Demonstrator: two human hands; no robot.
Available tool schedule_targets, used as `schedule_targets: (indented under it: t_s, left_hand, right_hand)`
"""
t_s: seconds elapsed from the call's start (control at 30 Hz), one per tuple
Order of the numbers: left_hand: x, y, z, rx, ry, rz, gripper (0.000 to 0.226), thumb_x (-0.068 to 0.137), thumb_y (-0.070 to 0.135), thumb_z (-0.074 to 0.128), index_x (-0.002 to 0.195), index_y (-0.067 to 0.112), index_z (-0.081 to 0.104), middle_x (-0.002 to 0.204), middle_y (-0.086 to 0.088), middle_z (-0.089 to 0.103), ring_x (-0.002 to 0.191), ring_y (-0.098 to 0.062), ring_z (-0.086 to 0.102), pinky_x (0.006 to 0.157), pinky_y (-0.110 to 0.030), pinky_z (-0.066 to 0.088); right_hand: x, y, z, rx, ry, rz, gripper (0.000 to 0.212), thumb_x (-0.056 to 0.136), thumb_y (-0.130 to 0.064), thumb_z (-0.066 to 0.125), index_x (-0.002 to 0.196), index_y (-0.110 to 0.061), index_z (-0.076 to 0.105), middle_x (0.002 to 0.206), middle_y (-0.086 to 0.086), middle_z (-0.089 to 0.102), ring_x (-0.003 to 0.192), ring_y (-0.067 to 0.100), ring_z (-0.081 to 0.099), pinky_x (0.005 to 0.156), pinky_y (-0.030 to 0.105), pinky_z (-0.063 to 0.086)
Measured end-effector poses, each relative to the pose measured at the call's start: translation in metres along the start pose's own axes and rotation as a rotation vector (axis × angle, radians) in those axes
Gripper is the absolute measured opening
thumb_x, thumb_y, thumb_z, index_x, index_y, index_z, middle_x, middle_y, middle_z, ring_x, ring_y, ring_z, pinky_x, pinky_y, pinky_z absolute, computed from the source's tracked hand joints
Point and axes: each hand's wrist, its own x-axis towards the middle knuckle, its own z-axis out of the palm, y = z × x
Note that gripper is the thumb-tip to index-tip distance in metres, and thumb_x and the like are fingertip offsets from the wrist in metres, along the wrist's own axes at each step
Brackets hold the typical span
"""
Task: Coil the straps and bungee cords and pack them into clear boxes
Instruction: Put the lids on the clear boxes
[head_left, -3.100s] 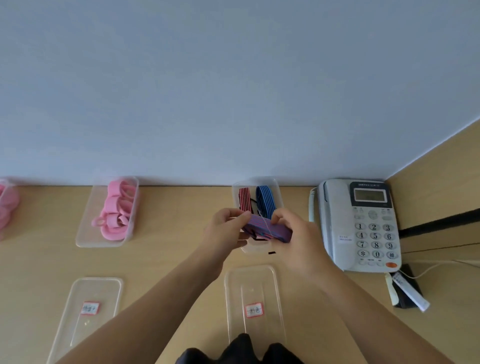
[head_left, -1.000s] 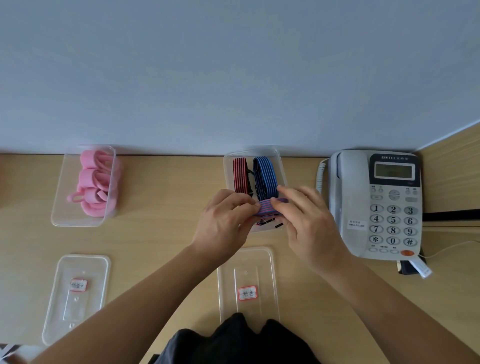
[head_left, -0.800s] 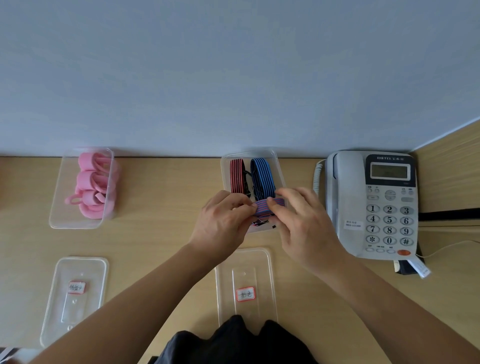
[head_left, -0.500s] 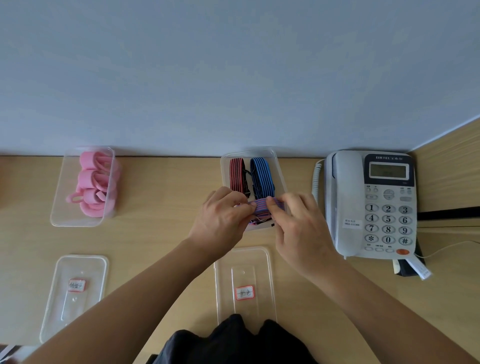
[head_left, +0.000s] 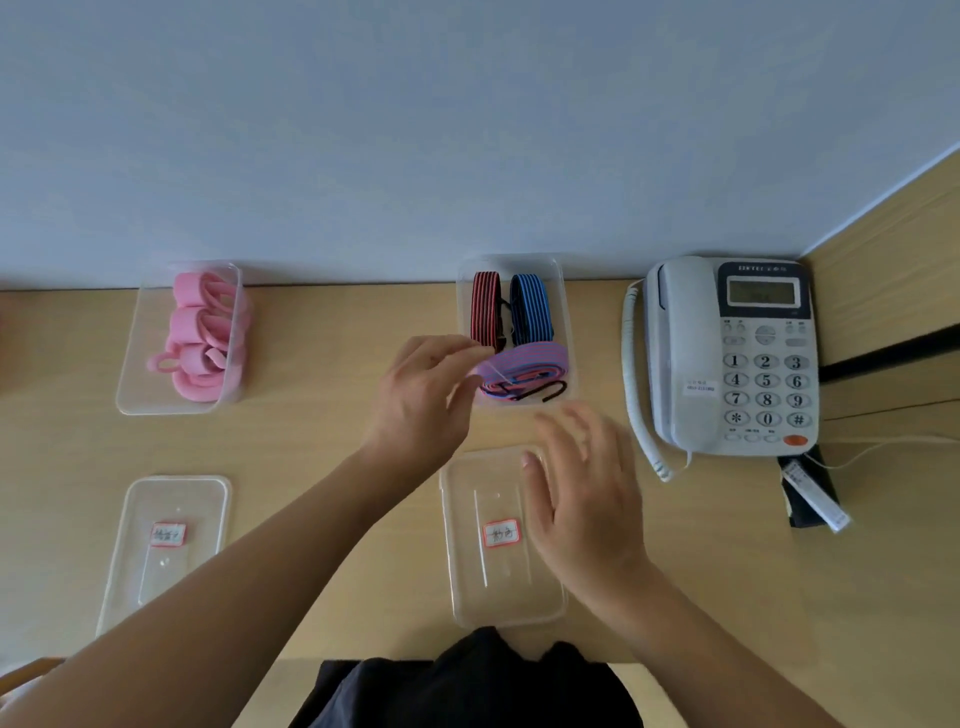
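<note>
A clear box (head_left: 564, 291) at the back centre holds a coiled red-striped bungee cord (head_left: 485, 312) and a blue-striped one (head_left: 530, 310), standing side by side. A coiled purple-and-pink bungee cord (head_left: 532, 361) lies across the box's near end, its black hook (head_left: 551, 393) at the front. My left hand (head_left: 423, 400) pinches the left end of this purple coil. My right hand (head_left: 584, 488) hovers open over the box's lid (head_left: 483, 582), holding nothing.
A second clear box (head_left: 130, 374) at the back left holds pink straps (head_left: 202, 332), and its labelled lid (head_left: 166, 566) lies in front of it. A white desk phone (head_left: 685, 358) stands at the right, against a wooden side panel (head_left: 893, 270).
The purple coil has gone down into the box's near end. My right hand let go of it and drew back over the lid, fingers spread. My left hand stays at the coil.
</note>
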Motion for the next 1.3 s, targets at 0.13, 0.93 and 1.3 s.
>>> schedule_targets:
  t_s: [0.13, 0.93, 1.3]
  left_hand:
    - [-0.027, 0.003, -0.011, -0.149, 0.015, -0.322, 0.033, 0.085, -0.002, 0.073, 0.114, 0.013, 0.077, 0.110, -0.004, 0.073, 0.098, -0.027, 0.066, 0.084, -0.039, 0.057]
    - [-0.028, -0.017, -0.043, -0.676, -0.143, -1.022, 0.029, 0.102, 0.042, 0.054, 0.097, 0.024, 0.077, 0.098, 0.003, 0.076, 0.095, -0.021, 0.071, 0.088, -0.042, 0.060]
    - [0.058, -0.007, -0.011, -0.736, -0.133, -0.998, 0.020, 0.090, 0.034, 0.076, 0.104, 0.019, 0.073, 0.094, 0.002, 0.074, 0.093, -0.018, 0.071, 0.081, -0.038, 0.062]
  right_hand:
    - [-0.058, -0.028, 0.024, -0.168, -0.393, 0.125, 0.074, 0.083, -0.065, 0.053, 0.136, -0.014, 0.053, 0.152, 0.024, 0.036, 0.132, 0.045, 0.042, 0.103, 0.054, 0.043]
    - [-0.001, -0.090, 0.004, -0.192, -0.214, 0.087, 0.083, 0.070, -0.062, 0.058, 0.142, -0.023, 0.049, 0.156, 0.009, 0.035, 0.138, 0.039, 0.035, 0.098, 0.053, 0.035]
    - [0.123, -0.036, 0.029, -0.420, -0.309, 0.068, 0.084, 0.080, -0.072, 0.043, 0.149, -0.025, 0.038, 0.154, 0.020, 0.033, 0.137, 0.043, 0.031, 0.090, 0.051, 0.031]
